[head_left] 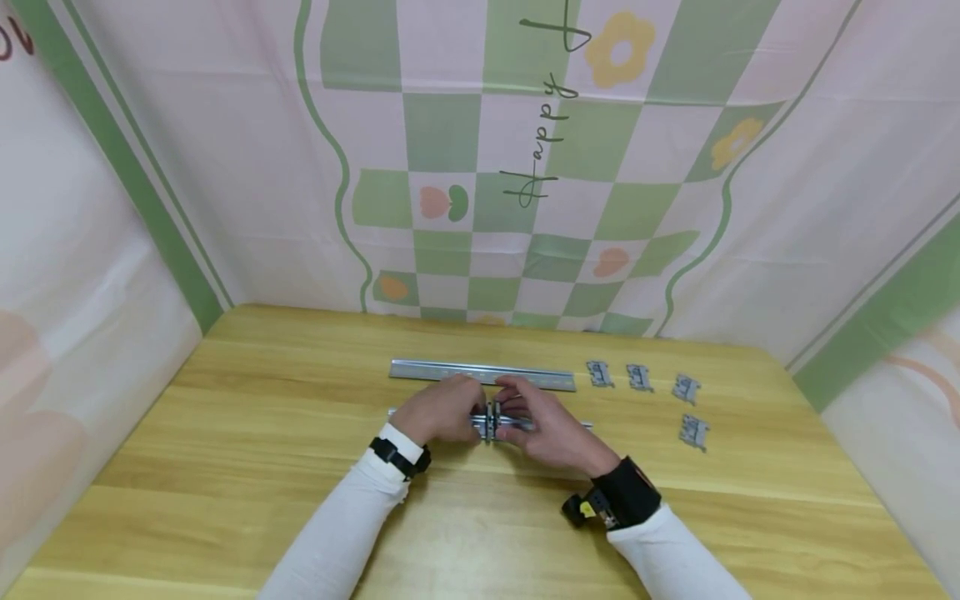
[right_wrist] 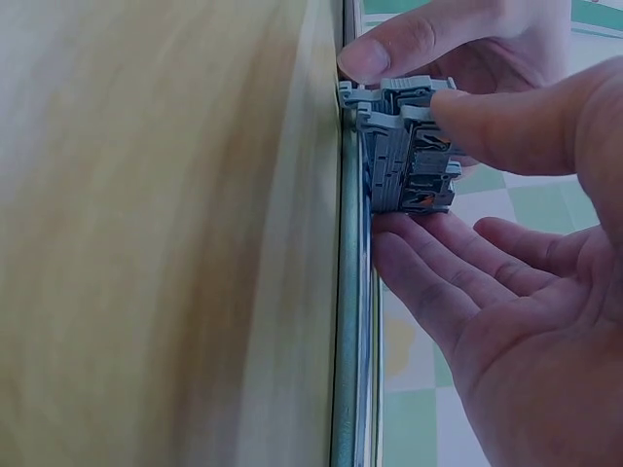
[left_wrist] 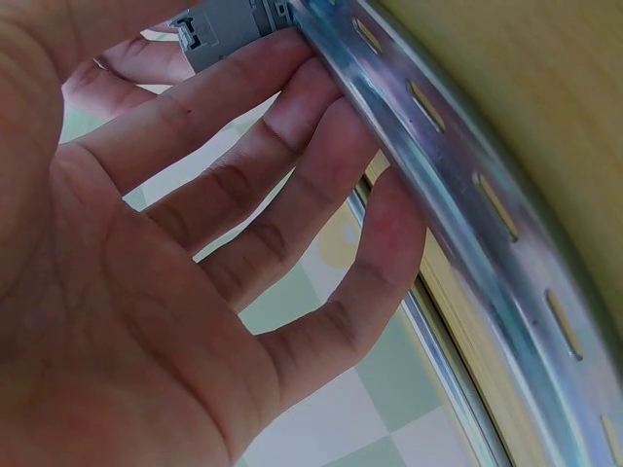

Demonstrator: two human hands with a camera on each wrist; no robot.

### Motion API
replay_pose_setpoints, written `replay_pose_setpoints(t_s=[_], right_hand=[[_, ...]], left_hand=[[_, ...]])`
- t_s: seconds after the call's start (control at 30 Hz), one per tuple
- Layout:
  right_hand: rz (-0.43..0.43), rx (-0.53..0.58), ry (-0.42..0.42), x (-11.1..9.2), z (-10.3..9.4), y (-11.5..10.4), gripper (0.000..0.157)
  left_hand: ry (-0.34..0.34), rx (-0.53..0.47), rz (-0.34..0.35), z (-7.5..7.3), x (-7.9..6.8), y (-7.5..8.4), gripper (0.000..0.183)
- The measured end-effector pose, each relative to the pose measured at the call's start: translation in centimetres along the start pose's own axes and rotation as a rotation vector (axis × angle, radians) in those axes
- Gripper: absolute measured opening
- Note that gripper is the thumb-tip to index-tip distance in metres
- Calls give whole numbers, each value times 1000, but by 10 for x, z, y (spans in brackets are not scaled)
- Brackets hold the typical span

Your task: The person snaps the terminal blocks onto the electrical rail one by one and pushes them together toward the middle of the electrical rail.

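Observation:
Small grey DIN-rail terminal blocks [head_left: 489, 422] stand side by side on a slotted metal DIN rail [left_wrist: 506, 272] that lies along the table. My right hand [head_left: 551, 423] pinches a terminal block [right_wrist: 389, 161], thumb on its near end and fingertips at its far end. On the other side of the blocks, my left hand [head_left: 442, 408] holds them at the rail, its thumb by their near end in the right wrist view. Its fingers [left_wrist: 336, 146] lie along the rail's edge in the left wrist view, with part of a grey block [left_wrist: 229, 34] beside the index finger.
A second metal rail [head_left: 420, 369] lies behind the hands, roughly parallel to the first. Several loose terminal blocks [head_left: 638, 377] are spread on the wooden table [head_left: 247, 433] to the right. A patterned cloth [head_left: 442, 133] hangs at the table's back edge.

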State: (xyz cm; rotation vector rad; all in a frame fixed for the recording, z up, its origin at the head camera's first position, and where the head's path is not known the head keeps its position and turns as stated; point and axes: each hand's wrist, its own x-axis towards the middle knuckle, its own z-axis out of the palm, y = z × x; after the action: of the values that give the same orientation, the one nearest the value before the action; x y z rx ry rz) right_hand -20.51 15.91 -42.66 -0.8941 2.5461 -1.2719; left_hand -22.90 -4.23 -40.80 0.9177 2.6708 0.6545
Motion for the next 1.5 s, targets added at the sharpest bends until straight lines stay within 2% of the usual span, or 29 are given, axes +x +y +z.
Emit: replay_pose_setpoints(t_s=[0.57,1.1,1.5], right_hand=[[-6,5,20,-1,3,0,59],[9,48,38,-1,4,-1,64],[1,-24,32,-2,2,-2,59]], left_hand=[[4,13,5,0,0,-2,16],[13,25,21,1,0,-1,16],[22,23,23,1,0,0,17]])
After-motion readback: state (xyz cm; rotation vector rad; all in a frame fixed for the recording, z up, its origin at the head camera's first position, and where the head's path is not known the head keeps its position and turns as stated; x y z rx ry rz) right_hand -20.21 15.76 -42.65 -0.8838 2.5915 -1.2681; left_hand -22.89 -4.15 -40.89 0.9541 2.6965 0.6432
